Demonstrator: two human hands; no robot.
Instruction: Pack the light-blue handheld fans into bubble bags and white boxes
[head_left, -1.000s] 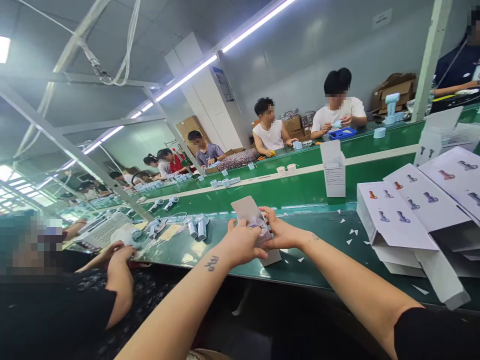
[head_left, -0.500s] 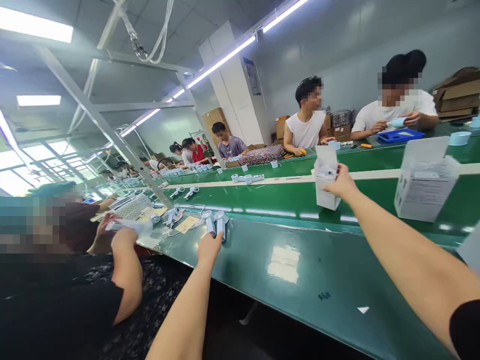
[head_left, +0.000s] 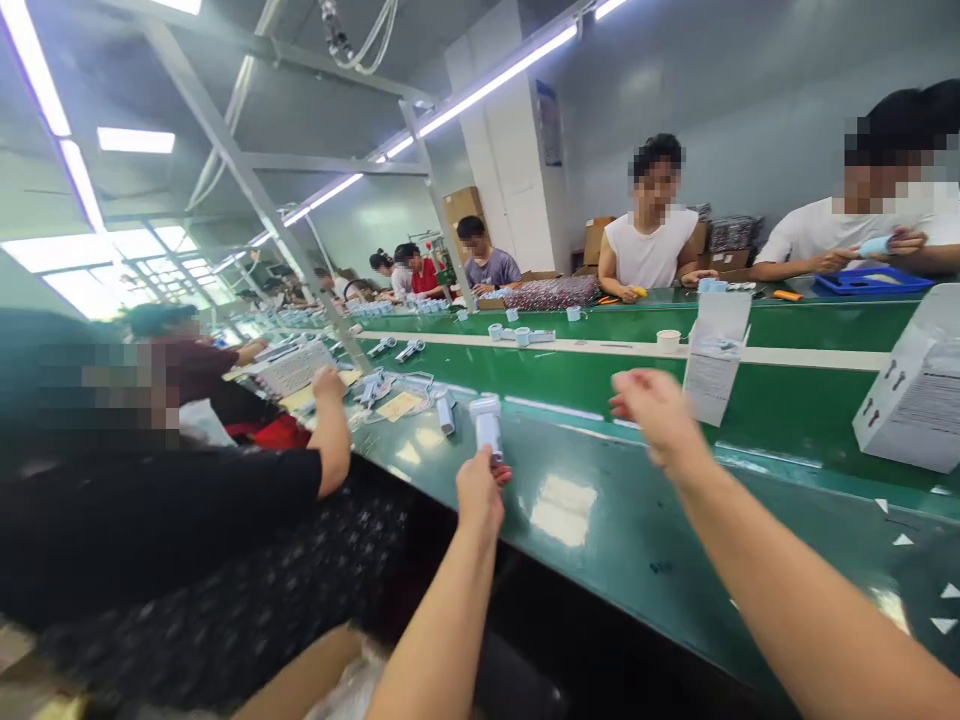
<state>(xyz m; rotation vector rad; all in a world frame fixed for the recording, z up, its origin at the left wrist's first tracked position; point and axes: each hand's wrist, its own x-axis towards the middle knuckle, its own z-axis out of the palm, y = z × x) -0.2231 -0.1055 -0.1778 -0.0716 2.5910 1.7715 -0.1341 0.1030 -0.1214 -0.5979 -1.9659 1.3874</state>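
The person's left hand [head_left: 480, 492] grasps a pale gadget [head_left: 488, 425] by its handle; the blurred right hand [head_left: 654, 412], fingers curled, is near an open box [head_left: 714, 375], its grip unclear.

A long green work surface [head_left: 630, 550] slants through the room, its near edge dropping into shadow where the floor cannot be made out; a square patch of reflected light [head_left: 564, 510] gleams on it. Beyond its far edge lies a green belt [head_left: 802, 410] with a pale strip [head_left: 795, 357] along it. A plain grey wall [head_left: 750, 120] rises behind, beside a white column [head_left: 491, 120] bearing a poster [head_left: 549, 122]. A metal frame [head_left: 259, 190] stands at the surface's far edge, tube lights [head_left: 499, 82] stretch overhead, and bright windows [head_left: 67, 265] fill the room's far end
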